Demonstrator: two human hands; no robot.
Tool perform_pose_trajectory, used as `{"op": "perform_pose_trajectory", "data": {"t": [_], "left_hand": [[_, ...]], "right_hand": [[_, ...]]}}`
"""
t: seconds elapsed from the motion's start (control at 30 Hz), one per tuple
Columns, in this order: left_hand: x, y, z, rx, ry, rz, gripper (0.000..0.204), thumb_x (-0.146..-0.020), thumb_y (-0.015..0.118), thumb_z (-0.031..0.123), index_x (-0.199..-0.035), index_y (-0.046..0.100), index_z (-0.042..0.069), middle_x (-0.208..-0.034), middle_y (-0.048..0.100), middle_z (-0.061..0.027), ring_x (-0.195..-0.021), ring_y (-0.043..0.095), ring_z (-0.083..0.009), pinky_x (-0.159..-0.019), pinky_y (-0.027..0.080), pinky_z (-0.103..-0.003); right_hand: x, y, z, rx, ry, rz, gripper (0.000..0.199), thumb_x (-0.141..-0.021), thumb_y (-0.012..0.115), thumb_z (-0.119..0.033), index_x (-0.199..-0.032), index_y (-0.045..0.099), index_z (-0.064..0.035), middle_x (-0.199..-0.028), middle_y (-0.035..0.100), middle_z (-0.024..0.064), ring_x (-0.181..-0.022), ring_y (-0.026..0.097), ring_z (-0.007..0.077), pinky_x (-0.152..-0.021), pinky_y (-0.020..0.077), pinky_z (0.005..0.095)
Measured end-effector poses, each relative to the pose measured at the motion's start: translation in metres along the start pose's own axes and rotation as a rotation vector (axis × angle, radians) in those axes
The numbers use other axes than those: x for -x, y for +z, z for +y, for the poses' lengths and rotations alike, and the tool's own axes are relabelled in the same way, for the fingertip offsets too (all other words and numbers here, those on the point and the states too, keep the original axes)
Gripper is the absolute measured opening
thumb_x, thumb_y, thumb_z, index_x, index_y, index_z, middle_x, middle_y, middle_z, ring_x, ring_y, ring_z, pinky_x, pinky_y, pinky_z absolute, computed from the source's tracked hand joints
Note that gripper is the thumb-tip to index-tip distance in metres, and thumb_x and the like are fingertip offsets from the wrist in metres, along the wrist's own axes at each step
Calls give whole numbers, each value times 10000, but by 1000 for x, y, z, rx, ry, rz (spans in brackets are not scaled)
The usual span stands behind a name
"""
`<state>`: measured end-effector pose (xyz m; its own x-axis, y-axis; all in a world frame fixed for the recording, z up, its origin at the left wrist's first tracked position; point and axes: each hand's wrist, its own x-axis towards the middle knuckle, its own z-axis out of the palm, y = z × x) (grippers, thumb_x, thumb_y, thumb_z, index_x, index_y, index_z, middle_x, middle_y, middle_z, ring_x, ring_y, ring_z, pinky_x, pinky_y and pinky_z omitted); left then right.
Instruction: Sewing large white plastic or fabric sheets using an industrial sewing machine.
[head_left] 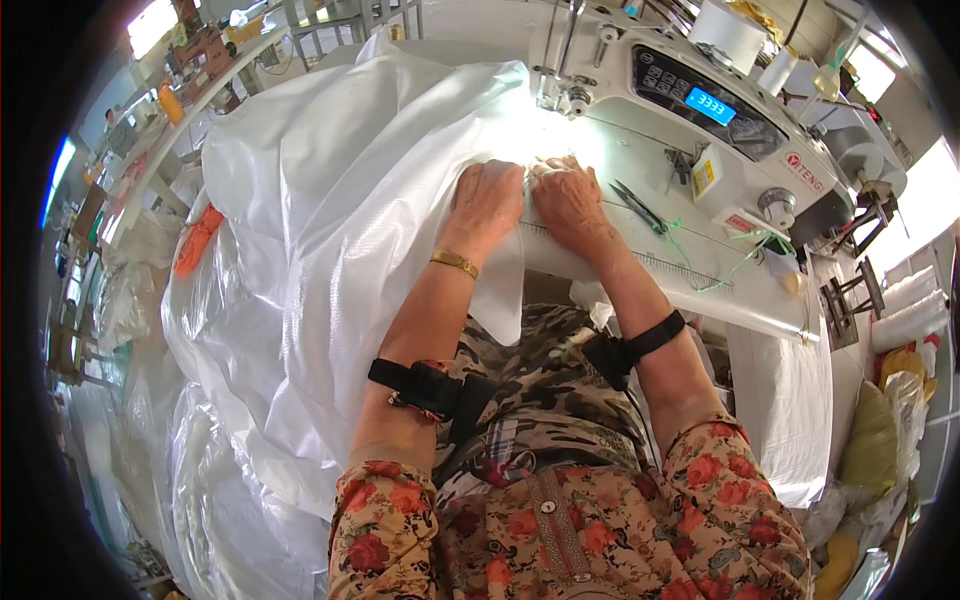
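We wear a tan floral top (pixel 615 525) at six o'clock, printed with red and orange roses, dark leaves and scrolls. Its front strip (pixel 553 530) has grey studded-looking edging and a round button (pixel 547 507). The left sleeve (pixel 385 525) sits at seven o'clock, the right sleeve (pixel 735 480) at four, both in the same print. Camouflage cloth (pixel 560 375) covers our lap in brown, green and grey. Black straps (pixel 655 338) with dark boxy units (pixel 606 358) circle both forearms, and a gold-coloured band (pixel 455 263) rings our left wrist near eleven.
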<state>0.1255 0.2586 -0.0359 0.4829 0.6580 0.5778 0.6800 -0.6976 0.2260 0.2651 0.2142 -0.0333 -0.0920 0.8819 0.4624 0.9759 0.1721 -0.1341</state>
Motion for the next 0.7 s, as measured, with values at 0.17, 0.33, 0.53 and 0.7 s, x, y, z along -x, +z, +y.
{"op": "perform_pose_trajectory", "data": {"t": [0.17, 0.33, 0.53, 0.7], "left_hand": [[-3, -9, 3, 3, -7, -51, 88, -738, 539, 23, -704, 615, -7, -743, 633, -225, -756, 633, -380, -735, 493, -465], [6, -23, 0, -59, 17, -164, 128, -779, 545, 70, -793, 652, 0, -766, 633, -231, -778, 633, -379, -737, 489, -468], [5, -137, -7, 411, 19, -283, 286, -922, 527, 182, -1114, 640, 2, -1039, 668, -191, -876, 652, -342, -811, 505, -410], [-7, -167, -162, -273, -45, -25, 422, -933, 530, 313, -1231, 566, 17, -1214, 594, -207, -1061, 583, -376, -950, 437, -429]], "right_hand": [[-2, -2, -1, 66, 73, -142, 330, -924, 414, -198, -1123, 629, -45, -1213, 601, 142, -1175, 506, 322, -971, 379, 481], [0, 8, -4, 0, -34, 15, 254, -907, 465, -218, -1016, 639, -69, -1027, 638, 128, -1041, 562, 313, -890, 414, 490], [4, -2, 15, -48, -3, -76, 330, -920, 473, -228, -1142, 620, -33, -1163, 625, 134, -1143, 523, 317, -968, 382, 479], [8, -9, 7, -20, -71, -43, 304, -916, 499, -218, -1125, 628, -39, -1151, 632, 122, -1117, 537, 292, -963, 394, 437]]}}
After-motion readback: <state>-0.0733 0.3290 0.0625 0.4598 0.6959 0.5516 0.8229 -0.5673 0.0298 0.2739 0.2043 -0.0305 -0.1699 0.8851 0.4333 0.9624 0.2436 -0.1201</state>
